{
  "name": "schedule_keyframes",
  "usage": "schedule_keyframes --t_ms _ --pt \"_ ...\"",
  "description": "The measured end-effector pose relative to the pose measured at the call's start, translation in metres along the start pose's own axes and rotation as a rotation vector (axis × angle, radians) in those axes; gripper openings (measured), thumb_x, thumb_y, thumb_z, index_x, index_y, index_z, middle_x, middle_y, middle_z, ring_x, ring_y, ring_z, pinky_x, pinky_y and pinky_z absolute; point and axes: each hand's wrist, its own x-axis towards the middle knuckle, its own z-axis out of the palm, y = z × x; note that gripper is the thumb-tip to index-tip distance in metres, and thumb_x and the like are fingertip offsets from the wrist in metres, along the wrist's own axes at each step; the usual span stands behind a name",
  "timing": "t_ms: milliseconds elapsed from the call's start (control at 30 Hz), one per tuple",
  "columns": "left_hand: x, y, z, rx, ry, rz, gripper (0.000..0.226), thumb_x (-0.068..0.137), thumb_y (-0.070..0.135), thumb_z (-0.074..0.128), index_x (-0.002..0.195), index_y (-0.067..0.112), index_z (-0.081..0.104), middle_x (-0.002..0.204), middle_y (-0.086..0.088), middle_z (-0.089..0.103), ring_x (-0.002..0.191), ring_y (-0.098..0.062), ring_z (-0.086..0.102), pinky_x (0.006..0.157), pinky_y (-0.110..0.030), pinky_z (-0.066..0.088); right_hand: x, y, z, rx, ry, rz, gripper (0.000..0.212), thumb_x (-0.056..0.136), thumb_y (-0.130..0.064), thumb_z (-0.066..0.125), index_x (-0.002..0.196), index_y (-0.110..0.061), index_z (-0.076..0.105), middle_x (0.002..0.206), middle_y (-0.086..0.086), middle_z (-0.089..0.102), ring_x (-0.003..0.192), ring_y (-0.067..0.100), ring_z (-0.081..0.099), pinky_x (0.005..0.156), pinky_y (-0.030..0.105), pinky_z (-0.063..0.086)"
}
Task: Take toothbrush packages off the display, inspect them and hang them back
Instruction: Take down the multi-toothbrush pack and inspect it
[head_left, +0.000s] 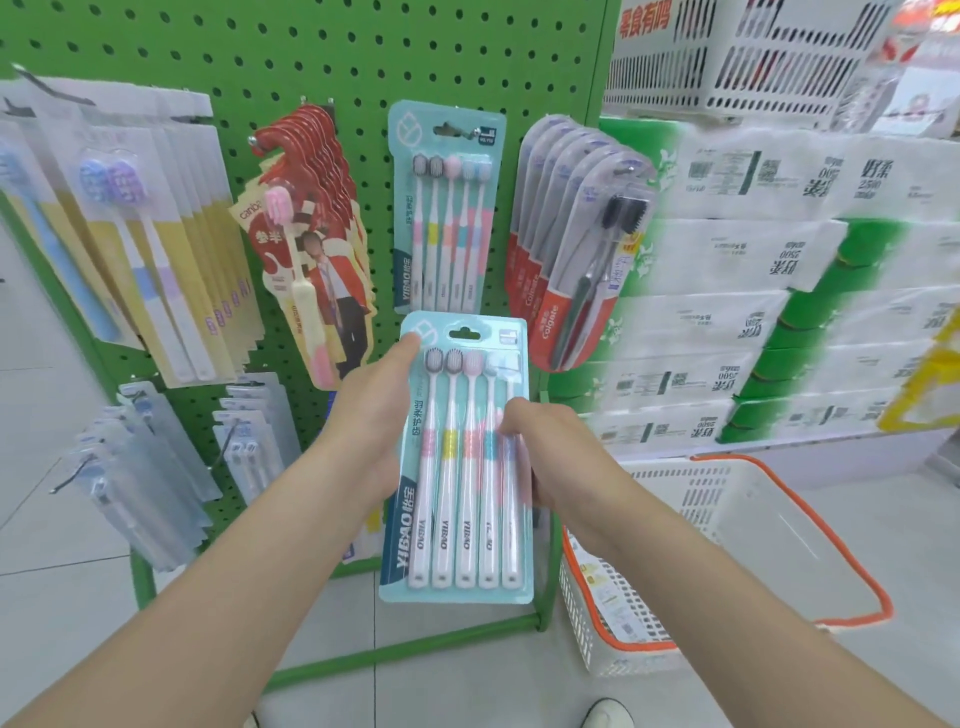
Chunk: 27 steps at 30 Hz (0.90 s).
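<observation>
I hold a teal pack of several toothbrushes (460, 467) upright in front of the green pegboard display (322, 62). My left hand (371, 410) grips its left edge, with the forefinger stretched up to the top left corner. My right hand (545, 447) holds the right edge, thumb on the front over the brush handles. A matching teal pack (447, 208) hangs on its hook just above. Red single-brush packs (311, 239) hang to the left and red-and-clear Colgate packs (576, 244) to the right.
Yellow-and-white brush packs (135, 234) and clear packs (145, 467) hang at the left. A white basket with an orange rim (753, 545) stands on the floor at the right. Stacked tissue packs (779, 291) fill the shelf behind it. White crates (737, 57) sit on top.
</observation>
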Motion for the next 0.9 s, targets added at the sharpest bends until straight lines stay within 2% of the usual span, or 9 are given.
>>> schedule_keyframes --t_ms 133,167,200,267,300,367,500,800,900 --pt "0.000 0.000 0.000 0.030 -0.035 -0.031 0.038 0.099 0.051 0.064 0.116 0.019 0.075 0.104 -0.009 0.082 0.099 -0.035 0.080 0.097 -0.059 0.060 0.000 0.000 -0.004 0.052 0.037 -0.060 0.048 0.103 -0.028 0.055 0.131 0.011 0.051 0.104 -0.010 0.031 0.096 0.008 0.027 0.084 0.035 0.021" --pt "0.000 0.000 0.000 0.035 -0.039 -0.048 0.038 0.098 0.050 0.064 0.114 0.018 0.076 0.104 -0.010 0.082 0.099 -0.035 0.079 0.097 -0.058 0.060 -0.001 0.001 -0.005 0.093 0.053 -0.111 0.044 0.105 -0.028 0.054 0.131 0.007 0.050 0.124 -0.006 0.035 0.106 0.003 0.029 0.109 0.042 0.016" --pt "-0.001 -0.001 0.000 0.049 -0.044 -0.062 0.039 0.095 0.051 0.065 0.112 0.018 0.076 0.105 -0.010 0.082 0.100 -0.035 0.079 0.098 -0.057 0.059 0.000 0.001 -0.006 0.141 0.079 -0.156 0.041 0.107 -0.028 0.053 0.129 0.006 0.052 0.131 0.003 0.043 0.108 -0.001 0.033 0.108 0.041 0.044" --pt "-0.001 -0.003 0.000 0.106 -0.071 -0.091 0.047 0.083 0.056 0.068 0.112 0.020 0.077 0.113 -0.010 0.080 0.105 -0.036 0.077 0.101 -0.057 0.057 0.000 -0.001 -0.003 0.176 0.157 -0.221 0.048 0.106 -0.034 0.052 0.124 0.011 0.054 0.126 0.024 0.055 0.106 0.000 0.026 0.105 0.038 0.020" --pt "-0.002 -0.005 0.001 0.138 -0.087 -0.108 0.052 0.077 0.058 0.069 0.113 0.021 0.078 0.115 -0.010 0.080 0.105 -0.036 0.077 0.100 -0.055 0.057 0.003 -0.001 -0.001 0.192 0.193 -0.231 0.050 0.105 -0.035 0.052 0.118 0.013 0.055 0.118 0.032 0.059 0.095 -0.001 0.029 0.081 0.035 0.018" --pt "0.001 -0.008 0.001 0.172 -0.117 -0.130 0.057 0.072 0.059 0.069 0.115 0.022 0.078 0.114 -0.009 0.080 0.099 -0.033 0.077 0.092 -0.049 0.060 0.009 -0.001 -0.001 0.247 0.259 -0.196 0.046 0.106 -0.031 0.052 0.104 0.014 0.058 0.087 0.023 0.062 0.078 0.011 0.049 0.071 0.034 0.040" --pt "0.000 -0.008 0.003 0.168 -0.141 -0.134 0.057 0.073 0.056 0.069 0.117 0.021 0.078 0.111 -0.009 0.081 0.099 -0.032 0.078 0.098 -0.052 0.059 0.011 -0.003 -0.008 0.272 0.237 -0.197 0.022 0.106 -0.029 0.054 0.093 -0.013 0.061 0.080 0.009 0.057 0.072 0.019 0.048 0.061 0.029 0.039" --pt "-0.006 -0.007 0.008 0.144 -0.186 -0.153 0.033 0.093 0.045 0.064 0.104 0.016 0.074 0.095 -0.008 0.079 0.075 -0.028 0.074 0.070 -0.035 0.061 0.007 -0.001 -0.013 0.291 0.237 -0.154 0.025 0.105 -0.021 0.050 0.088 -0.006 0.062 0.073 0.015 0.066 0.063 0.019 0.058 0.058 0.029 0.047" --pt "-0.008 -0.008 0.008 0.127 -0.173 -0.085 0.040 0.090 0.051 0.067 0.101 0.012 0.072 0.096 -0.004 0.077 0.083 -0.026 0.073 0.081 -0.037 0.061 0.012 0.005 -0.015 0.227 0.279 -0.171 0.022 0.100 -0.026 0.058 0.102 -0.005 0.064 0.102 0.027 0.073 0.073 0.026 0.066 0.071 0.039 0.055"
